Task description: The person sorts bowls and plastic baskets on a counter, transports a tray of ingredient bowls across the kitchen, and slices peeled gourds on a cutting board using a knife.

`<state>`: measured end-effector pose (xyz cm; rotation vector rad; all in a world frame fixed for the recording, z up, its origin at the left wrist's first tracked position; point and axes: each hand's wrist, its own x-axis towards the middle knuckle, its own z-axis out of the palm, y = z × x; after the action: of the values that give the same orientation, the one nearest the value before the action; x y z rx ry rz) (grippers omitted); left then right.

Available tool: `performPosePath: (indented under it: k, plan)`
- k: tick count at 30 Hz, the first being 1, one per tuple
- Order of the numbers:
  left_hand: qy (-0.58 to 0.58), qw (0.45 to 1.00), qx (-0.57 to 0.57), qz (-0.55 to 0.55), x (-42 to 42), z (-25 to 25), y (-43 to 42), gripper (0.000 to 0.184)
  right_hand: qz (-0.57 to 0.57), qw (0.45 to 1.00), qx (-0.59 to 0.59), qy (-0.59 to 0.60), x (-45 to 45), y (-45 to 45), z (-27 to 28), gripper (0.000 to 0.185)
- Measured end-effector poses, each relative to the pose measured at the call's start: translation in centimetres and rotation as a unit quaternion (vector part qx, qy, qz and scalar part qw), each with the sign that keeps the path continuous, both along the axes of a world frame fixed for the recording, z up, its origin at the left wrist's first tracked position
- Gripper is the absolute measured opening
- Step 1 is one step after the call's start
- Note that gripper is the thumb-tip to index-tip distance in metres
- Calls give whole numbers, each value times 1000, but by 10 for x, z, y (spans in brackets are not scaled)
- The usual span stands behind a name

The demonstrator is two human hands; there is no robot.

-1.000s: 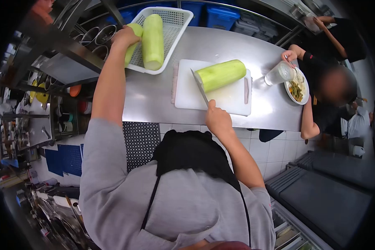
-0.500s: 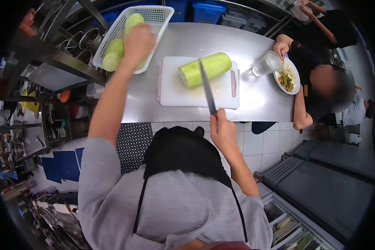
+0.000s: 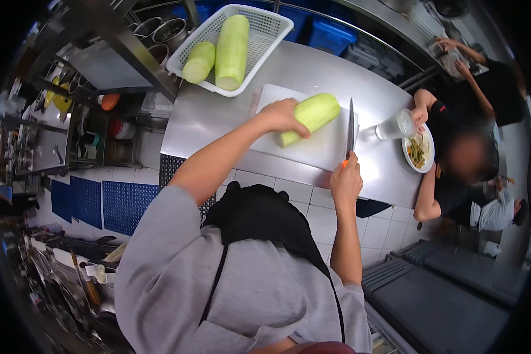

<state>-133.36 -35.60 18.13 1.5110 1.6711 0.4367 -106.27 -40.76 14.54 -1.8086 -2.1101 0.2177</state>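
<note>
A peeled pale-green gourd (image 3: 317,114) lies at a slant on the white cutting board (image 3: 324,150). My left hand (image 3: 282,115) is wrapped over the gourd's left part, thumb on the near side. In my right hand (image 3: 347,182) is a kitchen knife (image 3: 351,128), held by its handle, of which a bit of orange shows. The blade points away from me, over the board's right side, apart from the gourd. Two more pieces lie in the white plastic basket (image 3: 269,52) at the back left: a long gourd (image 3: 232,53) and a shorter gourd piece (image 3: 199,62).
The steel table (image 3: 200,127) carries the board and basket. At its right end, a person in black (image 3: 448,112) holds a clear cup (image 3: 395,125) beside a plate of food (image 3: 423,167). A metal shelf post (image 3: 138,56) stands close on the left.
My left hand has left the basket and come onto the gourd on the board. The knife has moved right, off the gourd. My view has shifted.
</note>
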Motion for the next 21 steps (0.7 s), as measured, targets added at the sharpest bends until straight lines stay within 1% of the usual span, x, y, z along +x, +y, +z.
performPosePath:
  k: [1, 3, 5, 6, 9, 10, 12, 13, 14, 15, 17, 19, 21]
  plan:
    - [-97, 995, -19, 24, -13, -7, -10, 91, 11, 1000, -15, -14, -2, 8, -6, 37]
    - [-292, 952, -59, 68, -33, -9, -47, 87, 34, 997, -52, -45, -4, 20, -14, 38]
    - [-352, 932, -58, 67, -53, 3, -80, 86, 47, 991, -75, -101, -8, 26, -10, 35]
    - [-369, 924, -43, 86, -62, 9, -98, 85, 54, 986, -85, -132, -10, 28, -6, 33]
    - [-426, 893, 0, 146, -85, 23, -146, 85, 121, 985, -24, -117, -28, 35, 19, 35]
    - [-448, 878, 10, 170, -93, 25, -159, 86, 169, 985, 29, -14, -46, 45, 28, 32]
    - [-489, 846, 22, 212, -105, 28, -181, 86, 243, 958, 16, 148, -107, 62, 60, 35]
    - [-507, 830, 26, 228, -110, 29, -189, 86, 275, 938, -18, 212, -141, 78, 63, 37]
    - [-525, 815, 30, 244, -115, 31, -195, 86, 292, 919, -54, 258, -178, 92, 70, 36]
    - [-536, 805, 39, 253, -120, 33, -201, 86, 312, 910, -67, 264, -215, 109, 74, 39]
    - [-556, 784, 60, 270, -130, 38, -209, 87, 268, 918, -80, 280, -288, 142, 58, 63]
    - [-561, 776, 86, 276, -141, 38, -215, 87, 174, 901, -210, 336, -340, 161, 46, 75]
    - [-566, 762, 113, 294, -148, 46, -218, 87, 89, 863, -319, 382, -366, 175, 36, 87]
